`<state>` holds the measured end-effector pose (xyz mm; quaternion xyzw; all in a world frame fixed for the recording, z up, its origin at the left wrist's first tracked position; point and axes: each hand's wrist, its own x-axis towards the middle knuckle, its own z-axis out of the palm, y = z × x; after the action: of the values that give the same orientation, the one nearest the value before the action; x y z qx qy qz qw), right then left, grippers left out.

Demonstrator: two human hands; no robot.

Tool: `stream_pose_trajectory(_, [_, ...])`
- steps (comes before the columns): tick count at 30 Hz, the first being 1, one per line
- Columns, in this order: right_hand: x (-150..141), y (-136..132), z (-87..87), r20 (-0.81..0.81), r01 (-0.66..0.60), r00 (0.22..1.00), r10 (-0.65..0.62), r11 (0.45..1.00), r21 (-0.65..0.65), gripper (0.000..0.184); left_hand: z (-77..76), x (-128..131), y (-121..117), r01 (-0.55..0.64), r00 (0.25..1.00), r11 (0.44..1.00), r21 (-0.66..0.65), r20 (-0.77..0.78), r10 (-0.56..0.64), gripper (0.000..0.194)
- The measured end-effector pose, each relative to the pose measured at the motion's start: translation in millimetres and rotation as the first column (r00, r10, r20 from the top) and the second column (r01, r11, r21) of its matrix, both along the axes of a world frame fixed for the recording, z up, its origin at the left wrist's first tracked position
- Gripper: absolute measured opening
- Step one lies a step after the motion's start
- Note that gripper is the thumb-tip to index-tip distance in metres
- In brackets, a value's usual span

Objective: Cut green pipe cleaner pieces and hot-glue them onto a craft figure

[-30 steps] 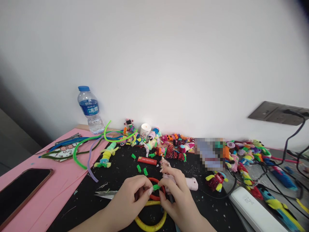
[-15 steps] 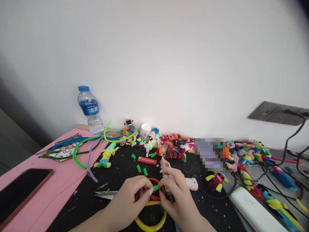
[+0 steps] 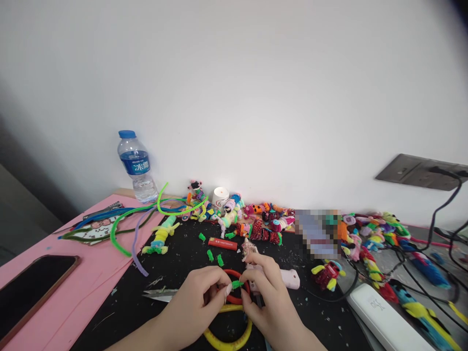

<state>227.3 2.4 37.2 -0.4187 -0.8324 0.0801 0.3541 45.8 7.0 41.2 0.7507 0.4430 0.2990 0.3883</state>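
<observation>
A short piece of green pipe cleaner is pinched between the fingertips of my left hand and my right hand. Directly beneath my hands lie scissors with red and yellow handle loops; their blade tips poke out left of my left hand. A pale pink hot glue gun lies behind my right hand, its nozzle end crusted. Three similar green pieces rest just beyond my left hand, near a red lighter.
A phone lies on pink paper at left, near a water bottle and loose pipe cleaners. Several fuzzy figures line the wall. A white power bank and cables sit at right.
</observation>
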Motion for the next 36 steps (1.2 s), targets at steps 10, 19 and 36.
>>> stream_pose_trajectory(10, [-0.9, -0.6, -4.2, 0.026, -0.019, 0.999, 0.019, 1.000, 0.001, 0.026, -2.0, 0.9, -2.1, -0.019, 1.000, 1.000, -0.016, -0.002, 0.019, 0.018])
stream_pose_trajectory(19, [-1.7, 1.2, -5.0, 0.048, -0.018, 0.999, 0.017, 0.999, 0.030, 0.026, -1.6, 1.8, -1.0, -0.013, 1.000, 1.000, -0.011, 0.005, 0.014, 0.017])
stream_pose_trajectory(36, [-1.9, -0.1, -6.1, 0.061, -0.009, 0.998, 0.005, 0.998, 0.069, 0.026, -2.2, 0.9, -1.5, 0.005, 1.000, 1.000, -0.008, 0.008, -0.005, 0.017])
